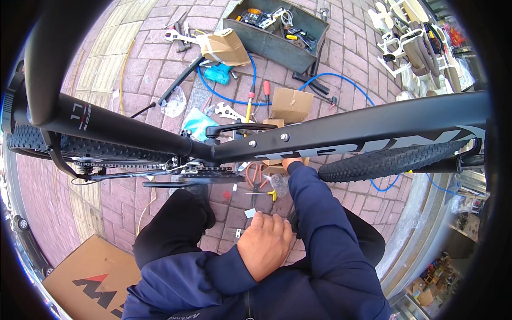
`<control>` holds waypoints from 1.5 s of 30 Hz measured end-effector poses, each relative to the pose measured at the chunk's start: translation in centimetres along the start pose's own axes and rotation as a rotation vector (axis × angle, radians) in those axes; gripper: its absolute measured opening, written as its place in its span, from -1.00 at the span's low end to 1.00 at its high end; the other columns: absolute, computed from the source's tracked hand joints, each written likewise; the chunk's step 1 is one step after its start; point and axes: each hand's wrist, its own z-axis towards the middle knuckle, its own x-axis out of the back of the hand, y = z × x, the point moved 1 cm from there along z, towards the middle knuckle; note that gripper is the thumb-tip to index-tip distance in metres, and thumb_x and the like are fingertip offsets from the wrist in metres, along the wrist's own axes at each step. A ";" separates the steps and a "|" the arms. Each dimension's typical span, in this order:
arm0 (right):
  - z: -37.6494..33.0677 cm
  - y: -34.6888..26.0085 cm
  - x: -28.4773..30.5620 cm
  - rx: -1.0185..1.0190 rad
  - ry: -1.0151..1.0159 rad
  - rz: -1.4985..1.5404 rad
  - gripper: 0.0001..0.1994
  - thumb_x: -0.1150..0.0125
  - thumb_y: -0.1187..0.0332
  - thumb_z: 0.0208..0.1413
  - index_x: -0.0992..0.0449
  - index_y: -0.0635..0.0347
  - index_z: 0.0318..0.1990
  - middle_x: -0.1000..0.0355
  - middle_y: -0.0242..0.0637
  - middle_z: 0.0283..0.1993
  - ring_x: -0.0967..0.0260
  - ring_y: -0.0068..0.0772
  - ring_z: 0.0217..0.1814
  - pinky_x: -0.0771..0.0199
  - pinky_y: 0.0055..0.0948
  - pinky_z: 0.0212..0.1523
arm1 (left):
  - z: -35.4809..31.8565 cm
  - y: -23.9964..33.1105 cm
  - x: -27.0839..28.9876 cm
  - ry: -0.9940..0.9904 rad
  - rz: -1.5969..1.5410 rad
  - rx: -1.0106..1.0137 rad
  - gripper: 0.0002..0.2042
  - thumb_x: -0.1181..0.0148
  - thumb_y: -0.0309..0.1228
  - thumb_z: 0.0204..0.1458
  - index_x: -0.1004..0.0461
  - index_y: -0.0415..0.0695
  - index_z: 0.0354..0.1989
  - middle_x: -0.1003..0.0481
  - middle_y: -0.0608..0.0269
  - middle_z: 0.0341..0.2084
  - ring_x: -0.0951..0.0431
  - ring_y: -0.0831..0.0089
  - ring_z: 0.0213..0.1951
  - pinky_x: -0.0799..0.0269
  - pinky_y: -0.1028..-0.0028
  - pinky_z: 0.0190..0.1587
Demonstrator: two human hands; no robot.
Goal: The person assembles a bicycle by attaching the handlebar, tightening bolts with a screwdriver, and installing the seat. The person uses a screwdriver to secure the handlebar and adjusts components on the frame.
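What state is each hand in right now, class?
Left hand: fingers loosely bent; palm hidden, so any hold cannot be told.
Right hand: mostly hidden by the bicycle frame; cannot be told.

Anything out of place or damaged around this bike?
Yes: a teal power tool and orange-handled pliers lie loose on the paving, rather than in the grey toolbox. The bike shows no clear damage.

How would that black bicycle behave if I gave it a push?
The bicycle would probably roll, since its knobby tyres are round. It might also tip sideways, being narrow and having only two tyres; I can't tell whether anything props it. The thick frame tubes look stiff, so they'd likely hardly flex.
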 end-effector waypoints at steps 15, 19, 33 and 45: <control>-1.4 -2.4 2.0 -0.042 0.285 0.013 -0.68 -0.15 0.41 0.05 -0.57 0.15 0.00 -0.51 0.08 0.04 -0.46 0.15 0.08 -0.49 -0.05 0.10 | 0.2 -0.1 -0.3 -0.026 -0.005 -0.004 -0.68 -0.09 -0.37 0.02 -0.50 -0.29 -0.09 -0.49 0.09 -0.27 -0.52 0.23 -0.22 -0.39 0.25 0.02; -0.9 -2.6 2.6 -0.067 0.211 0.033 -0.68 -0.16 0.40 0.06 -0.58 0.16 -0.01 -0.50 0.08 0.05 -0.46 0.15 0.08 -0.48 -0.05 0.10 | 0.3 -0.1 -0.7 -0.025 -0.015 0.019 -0.68 -0.09 -0.37 0.02 -0.49 -0.29 -0.09 -0.49 0.09 -0.28 -0.52 0.23 -0.22 -0.39 0.25 0.02; 0.0 -2.1 4.3 -0.122 0.126 0.058 -0.69 -0.16 0.35 0.09 -0.58 0.18 -0.02 -0.49 0.10 0.06 -0.46 0.14 0.09 -0.47 -0.06 0.12 | -0.2 -0.5 -0.8 -0.071 0.005 0.006 -0.71 -0.05 -0.34 0.05 -0.51 -0.23 -0.12 -0.47 0.23 -0.36 -0.52 0.34 -0.29 -0.36 0.37 -0.14; -0.8 -1.4 3.7 -0.155 0.074 0.087 -0.69 -0.16 0.30 0.11 -0.59 0.20 -0.02 -0.49 0.12 0.07 -0.46 0.14 0.10 -0.47 -0.06 0.13 | 3.1 -2.9 4.6 0.433 -0.319 0.098 -0.62 -0.26 -0.42 -0.01 -0.45 -0.29 -0.01 -0.50 0.02 -0.11 -0.55 0.14 -0.11 -0.46 0.23 -0.01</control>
